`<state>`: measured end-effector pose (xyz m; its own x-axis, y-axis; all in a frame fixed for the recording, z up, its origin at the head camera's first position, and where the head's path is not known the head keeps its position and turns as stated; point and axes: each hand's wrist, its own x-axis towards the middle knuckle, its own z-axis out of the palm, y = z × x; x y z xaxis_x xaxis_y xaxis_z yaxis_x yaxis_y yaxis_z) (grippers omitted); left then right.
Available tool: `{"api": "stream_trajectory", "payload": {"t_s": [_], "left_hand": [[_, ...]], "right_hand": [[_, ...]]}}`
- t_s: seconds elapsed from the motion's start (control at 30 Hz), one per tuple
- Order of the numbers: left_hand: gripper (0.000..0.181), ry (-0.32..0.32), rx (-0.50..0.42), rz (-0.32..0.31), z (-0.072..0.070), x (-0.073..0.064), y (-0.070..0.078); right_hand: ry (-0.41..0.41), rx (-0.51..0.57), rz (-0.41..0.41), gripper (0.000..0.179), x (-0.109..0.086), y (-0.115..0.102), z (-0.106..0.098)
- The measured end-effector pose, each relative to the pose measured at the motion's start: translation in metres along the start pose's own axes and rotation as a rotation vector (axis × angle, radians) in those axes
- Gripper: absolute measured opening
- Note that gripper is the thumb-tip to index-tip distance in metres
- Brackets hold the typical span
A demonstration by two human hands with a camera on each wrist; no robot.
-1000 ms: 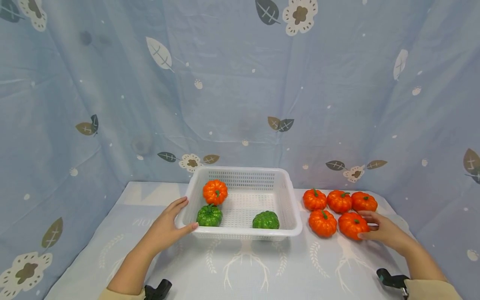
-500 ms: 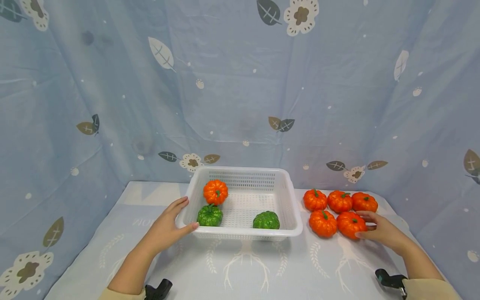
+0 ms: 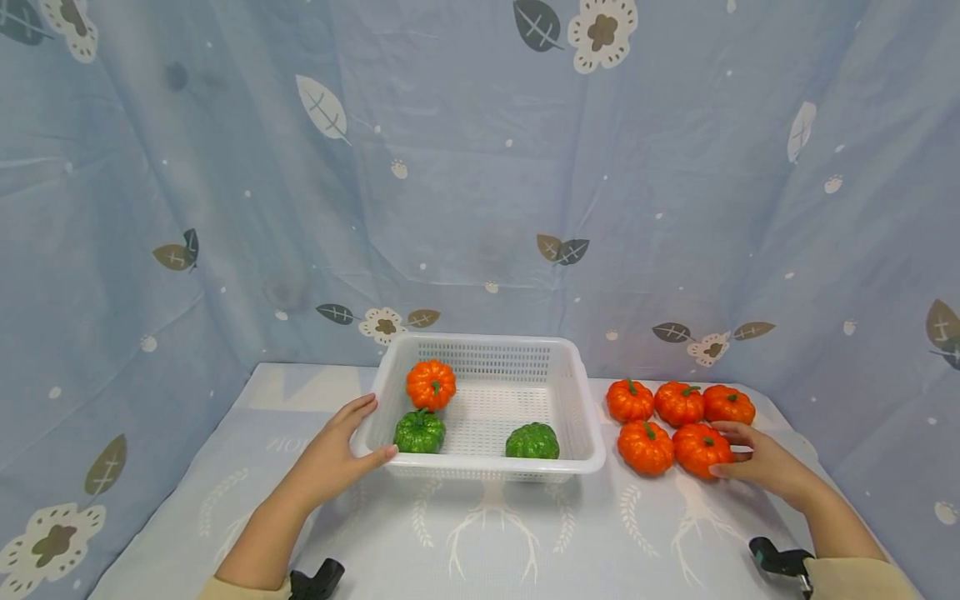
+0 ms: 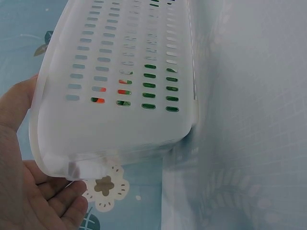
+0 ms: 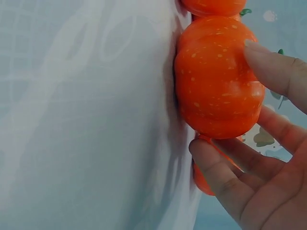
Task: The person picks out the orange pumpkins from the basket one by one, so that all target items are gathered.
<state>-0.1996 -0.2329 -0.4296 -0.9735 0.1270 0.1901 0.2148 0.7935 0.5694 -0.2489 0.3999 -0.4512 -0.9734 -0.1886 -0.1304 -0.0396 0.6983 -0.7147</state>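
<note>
A white plastic basket (image 3: pixel 480 463) stands mid-table with one orange pumpkin (image 3: pixel 431 385) and two green pumpkins, one at its left front (image 3: pixel 419 432) and the other at its right front (image 3: pixel 532 441). My left hand (image 3: pixel 337 450) holds the basket's left front corner, its thumb on the front rim and its fingers along the left side. To the right, my right hand (image 3: pixel 765 458) has thumb and fingers curved round an orange pumpkin (image 3: pixel 702 451) that rests on the table. In the right wrist view the thumb touches this pumpkin (image 5: pixel 218 79), with fingers around its other side.
Beside the held pumpkin sits another orange pumpkin (image 3: pixel 645 447). Behind them is a row of three more orange pumpkins (image 3: pixel 678 403). A blue patterned curtain (image 3: pixel 480 208) rises behind the table (image 3: pixel 480 542).
Over the past second my right hand and the orange pumpkin in it have shifted slightly left, toward the neighbouring pumpkin. The left hand and basket stay put.
</note>
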Motion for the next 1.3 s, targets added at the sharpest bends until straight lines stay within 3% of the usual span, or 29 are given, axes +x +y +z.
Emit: {"api": "stream_trajectory", "payload": {"t_s": [0.17, 0.33, 0.53, 0.7, 1.0, 1.3], "left_hand": [[0.09, -0.003, -0.002, -0.003, -0.001, 0.0, 0.001], [0.089, -0.005, -0.002, 0.002, -0.002, 0.0, 0.002], [0.089, -0.003, 0.005, 0.007, -0.002, 0.001, 0.002], [0.089, -0.003, 0.008, 0.002, -0.002, 0.001, 0.002], [0.089, 0.003, 0.002, 0.01, 0.001, 0.0, -0.002], [0.089, 0.004, 0.003, 0.014, 0.001, 0.001, -0.003]], "right_hand": [[0.029, -0.016, -0.03, 0.077, -0.005, -0.003, -0.001], [0.103, -0.102, -0.036, 0.069, -0.013, -0.017, -0.005], [0.21, -0.224, -0.079, 0.06, -0.02, -0.051, -0.008], [0.262, -0.231, -0.145, 0.053, -0.022, -0.088, -0.005], [0.245, -0.199, -0.231, 0.043, -0.017, -0.149, 0.01], [0.126, -0.075, -0.32, 0.043, 0.009, -0.201, 0.032]]}}
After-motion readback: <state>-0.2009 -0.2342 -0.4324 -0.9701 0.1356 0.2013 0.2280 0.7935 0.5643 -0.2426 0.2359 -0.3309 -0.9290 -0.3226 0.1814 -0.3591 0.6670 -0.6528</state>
